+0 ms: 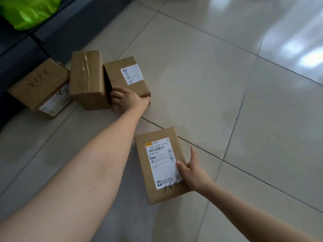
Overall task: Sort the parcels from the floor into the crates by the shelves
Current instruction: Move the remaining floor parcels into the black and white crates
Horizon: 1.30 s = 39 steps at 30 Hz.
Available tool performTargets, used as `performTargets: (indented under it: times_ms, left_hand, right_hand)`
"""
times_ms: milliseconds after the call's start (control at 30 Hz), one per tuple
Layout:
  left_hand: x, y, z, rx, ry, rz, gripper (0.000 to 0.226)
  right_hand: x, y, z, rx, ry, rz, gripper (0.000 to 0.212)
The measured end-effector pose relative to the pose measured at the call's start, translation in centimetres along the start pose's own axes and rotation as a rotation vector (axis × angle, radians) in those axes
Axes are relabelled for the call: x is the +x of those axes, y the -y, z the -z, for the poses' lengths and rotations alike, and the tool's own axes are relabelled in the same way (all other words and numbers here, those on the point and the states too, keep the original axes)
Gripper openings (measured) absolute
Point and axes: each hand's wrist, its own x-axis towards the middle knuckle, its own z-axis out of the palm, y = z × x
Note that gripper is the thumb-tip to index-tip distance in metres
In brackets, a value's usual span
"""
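Hands first: the right hand [192, 172] holds the flat parcel [160, 165] by its near right edge. Its thumb presses on the white shipping label, its forefinger lies straight along the edge, and the other fingers curl at the side. The left hand [128, 100], at the end of a bare arm stretched beyond and to the left of the flat parcel, is clamped on the near end of a labelled box [125, 75], with its fingertips tucked down the box's left side. Whether either package has left the floor cannot be told. The flat parcel is a thin slab of brown cardboard with crisp corners, a barcode label and a handwritten number at its near end. The labelled box is deeper and brick-shaped, of matte brown card with a small white label on top. Touching that box, on the side away from the flat parcel, stands a taped box [85, 75] with a shiny strip of clear tape down its middle. Farther out the same way lies a numbered box [38, 84] with marker digits on its lid and a label on its side. The floor [227, 84] is large, pale, glossy tiles with dark seams, glaring bright far to the right of the flat parcel. A crinkled green plastic bag [28, 11] sits on a dark ledge far beyond the boxes. No crate is in view, so the sorting looks early: all four packages remain to be placed, two of them in hand.
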Motion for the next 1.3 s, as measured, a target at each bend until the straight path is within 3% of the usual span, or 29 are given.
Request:
performTargets:
  times_ms: [67,167,267,433,533,600,667,733,800,833,900,1000,1133,1200,1233,1300]
  left_hand:
    - [-0.3,0.9,-0.3,-0.002,-0.011,-0.042,0.131]
    - [-0.3,1.6,-0.6,0.109,-0.033,-0.12,0.141]
    - [0.1,-0.8,-0.1,0.059,-0.038,-0.112,0.146]
    - [0.8,-2.7,0.6,-0.002,0.052,0.083,0.13]
    - [-1.1,-1.1,0.5,-0.01,0.083,-0.048,0.121]
    - [-2.2,0.3,1.2,-0.299,0.166,-0.087,0.111]
    - [-3.6,1.8,3.8,-0.842,0.297,-0.019,0.095]
    - [-5.7,4.1,6.8,-1.283,0.516,-0.001,0.056]
    - [-8.0,7.2,8.8,-1.516,0.769,-0.006,0.042]
    - [-9.5,8.5,9.4,-1.548,0.862,-0.024,0.042]
    - [-11.7,10.9,8.8,-1.462,0.949,-0.006,0.041]
    - [-13.9,12.6,6.5,-1.172,0.812,-0.004,0.046]
    - [-15.3,14.3,4.5,-0.771,0.562,-0.16,0.033]
    - [-15.6,15.0,3.4,-0.542,0.531,-0.194,0.052]
    - [-15.7,15.1,2.9,-0.471,0.552,-0.231,0.066]
    - [-15.8,15.1,2.5,-0.463,0.557,-0.151,0.058]
  right_hand:
    - [0.1,-0.7,0.6,0.017,-0.035,-0.034,0.091]
    - [0.1,-0.9,1.1,0.057,-0.057,-0.048,0.097]
    - [0.2,-0.7,0.9,-0.031,-0.056,-0.007,0.09]
    - [0.6,-0.9,0.9,-0.026,-0.04,-0.028,0.084]
    - [0.9,-1.3,1.2,0.051,0.003,-0.045,0.077]
    - [0.9,-1.1,1.8,0.18,0.064,-0.085,0.071]
    - [0.6,-0.6,2.7,0.332,0.097,-0.127,0.057]
    - [0.8,-0.2,3.6,0.412,-0.011,-0.102,0.048]
    - [0.8,0.8,4.5,0.57,-0.114,-0.01,0.042]
    - [0.5,1.7,4.8,0.704,-0.089,0.044,0.041]
    - [-0.1,3.6,5.2,0.931,0.078,0.156,0.048]
    - [-1.7,5.3,4.9,0.938,0.228,0.212,0.053]
    - [-2.4,4.8,3.9,0.851,0.187,0.18,0.053]
    - [-2.3,4.2,3.4,0.788,0.125,0.198,0.05]
    - [-2.4,4.0,3.1,0.746,0.091,0.212,0.055]
    - [-2.3,3.7,3.1,0.72,0.033,0.21,0.078]
